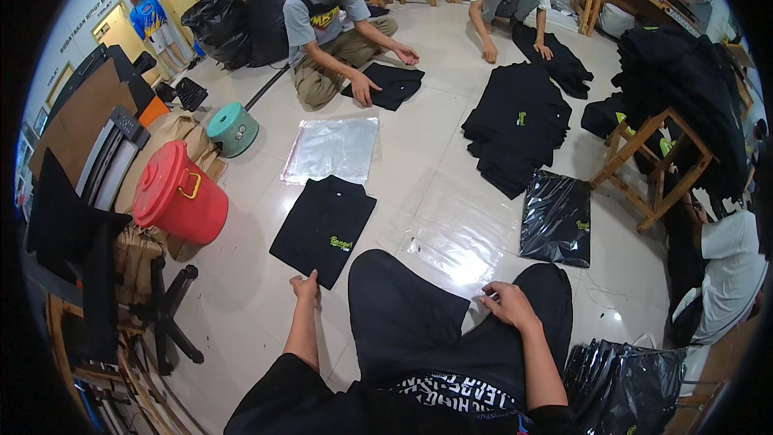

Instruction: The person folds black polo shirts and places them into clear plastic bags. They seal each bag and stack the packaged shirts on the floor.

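My left hand point(307, 286) pinches the near edge of a folded black collared shirt point(323, 229), thumb on top. The shirt lies flat on the floor and bears green and white lettering. A clear plastic bag point(456, 248) is spread on the tiles in front of my knees. Over the bag's near edge hovers my right hand point(510, 305), fingers bent; whether they hold the film, I cannot tell. Farther ahead lies a stack of clear plastic bags point(332, 148). On the right rests a bagged black shirt point(555, 217), its wrapping shiny.
A pile of black shirts point(522, 118) lies ahead. Two people sit or squat across from me, hands near black garments point(392, 86). At left stand a red lidded bucket point(181, 193) and a teal stool point(233, 130). A tipped wooden stool point(655, 169) and bagged garments point(628, 380) are at right.
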`<action>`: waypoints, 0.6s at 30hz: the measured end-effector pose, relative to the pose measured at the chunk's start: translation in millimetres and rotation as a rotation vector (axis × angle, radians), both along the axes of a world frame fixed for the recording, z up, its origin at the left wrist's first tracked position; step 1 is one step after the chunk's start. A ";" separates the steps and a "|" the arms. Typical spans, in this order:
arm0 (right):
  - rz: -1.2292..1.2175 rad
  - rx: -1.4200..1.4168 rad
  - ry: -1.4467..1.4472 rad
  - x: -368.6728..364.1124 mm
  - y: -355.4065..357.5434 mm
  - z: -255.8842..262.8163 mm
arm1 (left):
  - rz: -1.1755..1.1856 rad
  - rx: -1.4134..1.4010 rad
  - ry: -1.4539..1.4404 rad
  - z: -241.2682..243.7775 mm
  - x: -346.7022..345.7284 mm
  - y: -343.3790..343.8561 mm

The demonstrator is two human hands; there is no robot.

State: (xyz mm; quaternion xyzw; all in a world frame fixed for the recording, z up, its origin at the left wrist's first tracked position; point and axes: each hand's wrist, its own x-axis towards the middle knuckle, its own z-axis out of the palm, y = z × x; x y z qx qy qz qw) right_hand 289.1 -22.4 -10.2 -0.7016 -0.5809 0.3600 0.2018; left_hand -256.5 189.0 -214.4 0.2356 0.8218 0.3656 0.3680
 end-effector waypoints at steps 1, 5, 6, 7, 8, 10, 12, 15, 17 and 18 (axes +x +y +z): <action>0.017 0.004 0.031 -4.5 3.8 0.2 | -0.029 0.001 -0.020 0.6 -13.7 0.8; 0.096 0.026 0.062 -13.1 3.6 -7.2 | -0.036 0.007 -0.329 21.2 -7.1 5.6; 0.117 0.015 0.058 -13.7 3.6 -3.5 | -0.005 0.002 -0.455 33.7 9.1 5.8; 0.156 0.013 0.066 -19.9 10.2 -1.3 | 0.022 0.005 -0.534 44.8 14.5 7.4; 0.151 0.010 0.109 -27.0 18.7 -0.7 | 0.044 0.007 -0.614 55.0 20.8 10.6; 0.160 -0.001 0.209 -52.6 42.9 -2.8 | 0.111 0.130 -0.909 62.1 9.8 10.4; 0.113 0.162 0.352 -88.3 74.3 -8.9 | 0.235 0.256 -1.123 74.5 28.0 19.2; -0.092 0.019 0.703 -144.7 139.7 -38.4 | 0.230 0.348 -1.215 111.3 101.3 24.5; -0.234 -0.198 0.975 -186.2 180.8 -20.8 | 0.221 0.316 -1.235 123.3 132.4 16.4; -0.295 -0.249 1.027 -203.1 196.7 -12.0 | 0.232 0.298 -1.218 129.9 145.2 10.0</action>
